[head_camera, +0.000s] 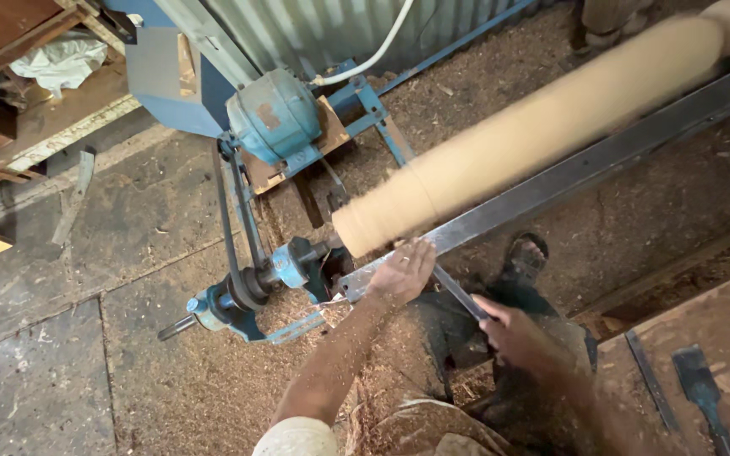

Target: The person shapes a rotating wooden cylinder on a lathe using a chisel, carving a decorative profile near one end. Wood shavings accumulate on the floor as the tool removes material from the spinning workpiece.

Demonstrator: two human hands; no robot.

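A long pale wooden cylinder (542, 127) spins, blurred, on a blue lathe, running from centre to upper right. My left hand (403, 272) rests on the steel tool rest bar (601, 165) just below the cylinder's near end, fingers over a thin metal chisel (460, 294). My right hand (513, 331) grips the chisel's lower end near my lap. The chisel's tip is hidden beneath my left hand.
The blue headstock with pulley and belt (251, 291) sits left of the cylinder, a blue motor (274, 114) behind it. Sawdust covers the concrete floor. A wooden board (720, 329) at right carries two more flat chisels (703, 388). My sandalled foot (525, 257) is under the bar.
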